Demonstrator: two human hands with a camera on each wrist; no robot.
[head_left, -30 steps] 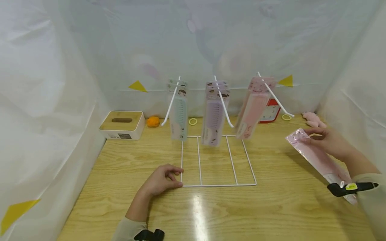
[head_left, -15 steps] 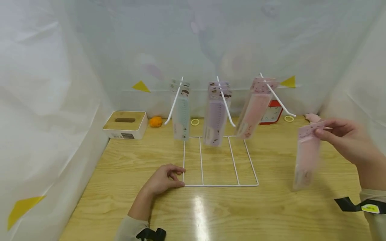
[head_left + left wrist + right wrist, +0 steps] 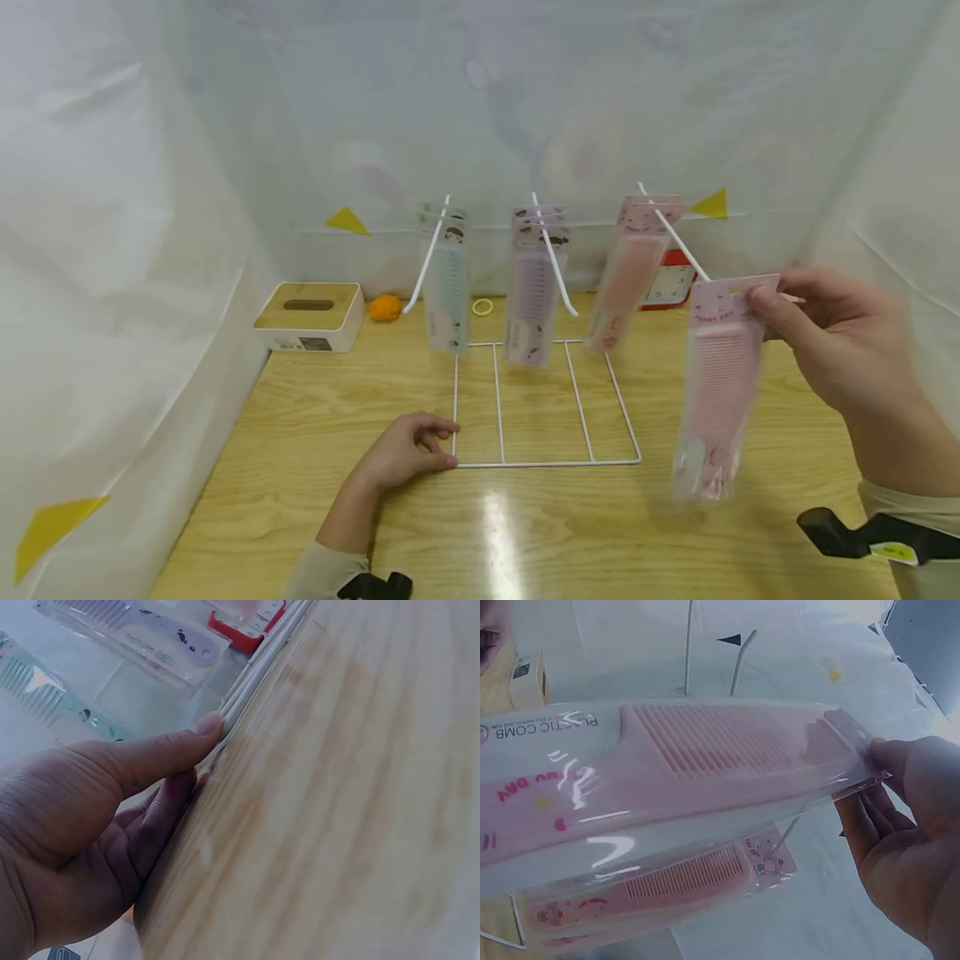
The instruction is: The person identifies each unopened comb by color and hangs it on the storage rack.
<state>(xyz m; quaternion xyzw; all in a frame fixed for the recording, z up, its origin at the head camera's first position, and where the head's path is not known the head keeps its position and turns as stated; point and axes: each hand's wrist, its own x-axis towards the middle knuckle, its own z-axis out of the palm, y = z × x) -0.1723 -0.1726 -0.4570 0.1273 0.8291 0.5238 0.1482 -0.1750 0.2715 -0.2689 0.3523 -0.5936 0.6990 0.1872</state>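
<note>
My right hand (image 3: 847,342) pinches the top header of a packaged pink comb (image 3: 720,392) between thumb and fingers; the pack hangs down in front of the right hook's tip. In the right wrist view this comb's clear wrapper (image 3: 705,765) reads "PLASTIC COMB". At the front left corner of the white wire rack (image 3: 547,463), my left hand (image 3: 408,450) holds the frame with thumb and curled fingers. From the rack's hooks hang packaged green combs (image 3: 450,283), purple combs (image 3: 531,292) and pink combs (image 3: 633,275). The right hook (image 3: 678,242) is partly hidden by the held pack.
A wood-topped tissue box (image 3: 307,317), an orange fuzzy thing (image 3: 385,307) and a yellow ring (image 3: 482,307) sit along the back of the table (image 3: 337,383). A red-framed calendar-like thing (image 3: 670,279) stands behind the pink combs. Pale sheeting (image 3: 375,100) encloses the table.
My right hand has lifted the packaged pink comb from the right side and carried it left toward the right hook, turning it upright. The left hand stays on the rack's corner.
</note>
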